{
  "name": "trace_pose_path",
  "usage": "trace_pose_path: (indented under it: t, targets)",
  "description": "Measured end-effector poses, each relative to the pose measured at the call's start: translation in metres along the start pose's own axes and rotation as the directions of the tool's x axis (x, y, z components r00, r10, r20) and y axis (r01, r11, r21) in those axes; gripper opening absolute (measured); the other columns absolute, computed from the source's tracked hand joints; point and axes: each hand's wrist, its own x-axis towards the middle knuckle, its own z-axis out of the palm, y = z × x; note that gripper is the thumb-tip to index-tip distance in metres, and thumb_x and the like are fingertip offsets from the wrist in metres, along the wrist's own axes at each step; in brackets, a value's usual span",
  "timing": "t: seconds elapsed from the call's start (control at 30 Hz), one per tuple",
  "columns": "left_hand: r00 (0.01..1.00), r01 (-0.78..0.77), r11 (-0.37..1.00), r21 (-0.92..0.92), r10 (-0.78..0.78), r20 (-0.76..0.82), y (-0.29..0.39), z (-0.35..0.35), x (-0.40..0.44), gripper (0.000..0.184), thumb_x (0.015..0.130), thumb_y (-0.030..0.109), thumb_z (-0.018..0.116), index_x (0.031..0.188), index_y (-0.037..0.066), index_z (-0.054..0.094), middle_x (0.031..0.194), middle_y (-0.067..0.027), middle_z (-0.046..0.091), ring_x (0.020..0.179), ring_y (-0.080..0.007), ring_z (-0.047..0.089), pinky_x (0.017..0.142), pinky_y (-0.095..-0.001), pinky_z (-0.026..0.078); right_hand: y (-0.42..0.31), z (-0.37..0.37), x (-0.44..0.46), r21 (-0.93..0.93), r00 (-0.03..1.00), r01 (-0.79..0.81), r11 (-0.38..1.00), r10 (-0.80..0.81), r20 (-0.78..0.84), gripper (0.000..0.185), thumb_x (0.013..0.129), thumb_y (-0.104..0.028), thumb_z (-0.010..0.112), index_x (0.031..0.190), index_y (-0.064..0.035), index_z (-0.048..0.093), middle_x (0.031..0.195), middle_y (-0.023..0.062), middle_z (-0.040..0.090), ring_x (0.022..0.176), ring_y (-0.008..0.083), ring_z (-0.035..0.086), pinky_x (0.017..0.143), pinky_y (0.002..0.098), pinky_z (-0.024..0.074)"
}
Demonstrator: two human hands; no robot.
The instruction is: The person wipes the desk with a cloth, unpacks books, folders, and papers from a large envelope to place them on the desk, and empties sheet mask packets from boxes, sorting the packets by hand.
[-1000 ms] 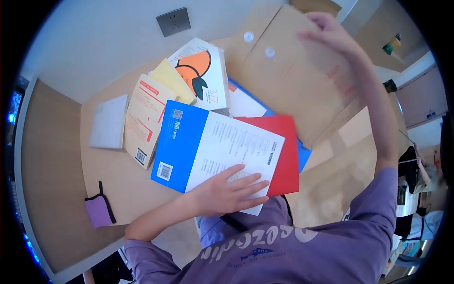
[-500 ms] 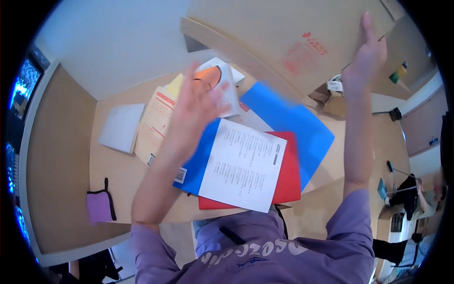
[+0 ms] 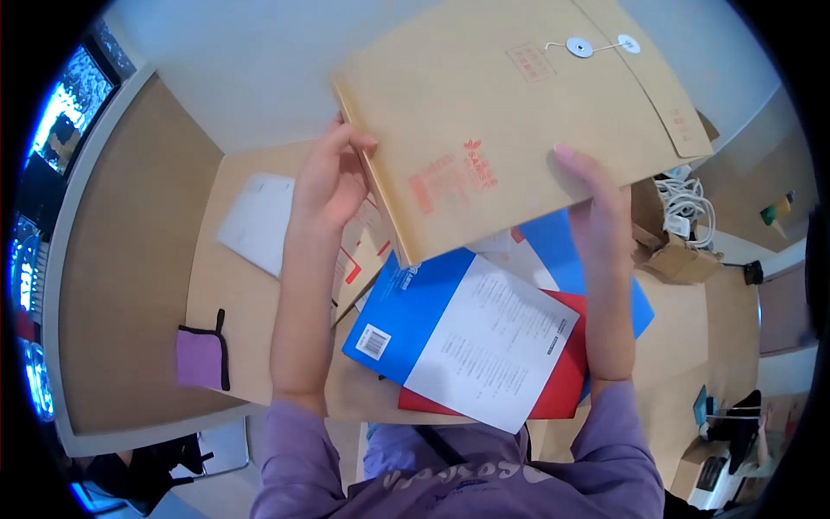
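Observation:
Both my hands hold a large brown envelope point(image 3: 536, 104), raised above the desk, with red print and a string fastened between two round discs. My left hand point(image 3: 333, 177) grips its left edge. Across its lower right side, my right hand point(image 3: 596, 190) has the thumb on top and the other fingers hidden beneath. Below lie a blue and white book point(image 3: 484, 337), a red folder point(image 3: 566, 394) partly under it, and a blue folder point(image 3: 553, 246) behind. A cream book with red print point(image 3: 359, 251) is partly covered by the envelope.
A white pad point(image 3: 259, 221) and a purple pouch point(image 3: 201, 356) lie at the left of the desk point(image 3: 251, 303). An open cardboard box with white cables point(image 3: 679, 251) stands at the right. Partition walls edge the desk; another person point(image 3: 774, 441) is at the far right.
The envelope has come down and toward the middle, turned so its string fastening shows. My left hand has moved from above the books to its left edge, and my right hand has lowered.

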Motion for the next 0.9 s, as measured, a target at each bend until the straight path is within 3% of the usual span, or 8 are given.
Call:
trace_pose_path:
  t: [0.17,0.4,0.5,0.6,0.7,0.77,0.87,0.9]
  targets:
    - [0.989,0.135,0.987,-0.083,-0.13,0.063,0.001,-0.028,0.015,0.043,0.08,0.003,0.056,0.122,0.004,0.053,0.114,-0.0083,0.058,0.102,-0.0205,0.059,0.088,-0.0382,0.05,0.002,-0.014,0.013,-0.123,0.99,-0.116,0.986,0.125,0.066,0.044,0.084,-0.008,0.071,0.124,0.0047,0.055,0.115,0.0107,0.064,0.106,0.0183,0.063,0.092,0.0318,0.0487]
    - [0.986,-0.01,0.999,0.038,0.004,0.166,0.011,-0.016,-0.001,0.059,0.079,0.001,0.055,0.136,0.004,0.042,0.125,-0.0093,0.054,0.112,-0.0206,0.056,0.094,-0.0403,0.049,0.008,-0.038,0.019,-0.148,0.987,-0.142,0.979,0.152,0.058,0.038,0.088,-0.008,0.066,0.122,0.0054,0.058,0.117,0.0112,0.065,0.11,0.0189,0.062,0.094,0.0326,0.0481]
    - [0.98,-0.079,0.995,0.067,0.065,0.187,0.02,-0.004,-0.016,0.065,0.078,0.0,0.055,0.14,0.005,0.038,0.127,-0.0092,0.052,0.113,-0.0205,0.055,0.094,-0.0398,0.048,0.007,-0.054,0.022,-0.008,0.986,-0.153,0.988,0.153,0.063,0.034,0.089,-0.007,0.064,0.12,0.0056,0.06,0.115,0.0104,0.066,0.111,0.0188,0.062,0.095,0.0322,0.0481]
    - [0.968,-0.204,0.966,0.157,0.176,0.178,0.024,0.011,-0.031,0.067,0.077,-0.002,0.055,0.141,0.005,0.037,0.126,-0.0091,0.052,0.113,-0.02,0.055,0.094,-0.0381,0.049,0.005,-0.063,0.019,0.147,0.984,-0.013,0.989,-0.013,0.177,0.034,0.09,-0.007,0.063,0.122,0.0045,0.059,0.117,0.0101,0.065,0.111,0.0182,0.062,0.095,0.0316,0.0478]
    - [0.945,-0.316,0.89,0.328,0.266,0.19,0.027,0.012,-0.037,0.068,0.077,0.0,0.057,0.142,0.005,0.037,0.126,-0.0092,0.052,0.114,-0.0192,0.054,0.093,-0.0369,0.049,-0.005,-0.038,0.016,0.128,0.998,0.06,0.99,-0.059,-0.011,0.034,0.086,-0.002,0.068,0.119,0.0036,0.061,0.115,0.0101,0.065,0.108,0.0162,0.062,0.093,0.0288,0.0472]
    - [0.924,-0.376,0.823,0.425,0.3,0.236,0.03,0.004,-0.031,0.067,0.08,0.005,0.062,0.142,0.005,0.037,0.127,-0.0095,0.051,0.115,-0.0186,0.054,0.092,-0.0363,0.05,-0.001,-0.034,0.02,0.031,0.996,0.086,0.996,-0.086,-0.002,0.039,0.086,-0.003,0.07,0.122,0.0024,0.058,0.117,0.0096,0.063,0.107,0.0163,0.062,0.093,0.0287,0.0475]
    - [0.883,-0.462,0.588,0.663,0.372,0.286,0.034,-0.015,-0.012,0.07,0.084,0.02,0.069,0.145,0.005,0.037,0.133,-0.0126,0.05,0.122,-0.0215,0.05,0.096,-0.0378,0.047,0.007,-0.026,0.026,-0.104,0.997,0.079,0.991,-0.081,-0.018,0.043,0.084,-0.005,0.073,0.123,0.0019,0.057,0.117,0.0097,0.063,0.107,0.0161,0.062,0.093,0.029,0.048]
    - [0.89,-0.406,0.497,0.767,0.405,0.209,0.036,-0.03,-0.002,0.071,0.085,0.026,0.07,0.146,0.005,0.038,0.136,-0.0143,0.048,0.125,-0.0239,0.048,0.099,-0.0394,0.046,0.009,-0.025,0.027,-0.148,0.997,0.067,0.987,-0.073,-0.03,0.044,0.084,-0.006,0.075,0.123,0.002,0.057,0.116,0.0099,0.063,0.107,0.0159,0.062,0.093,0.0292,0.0482]
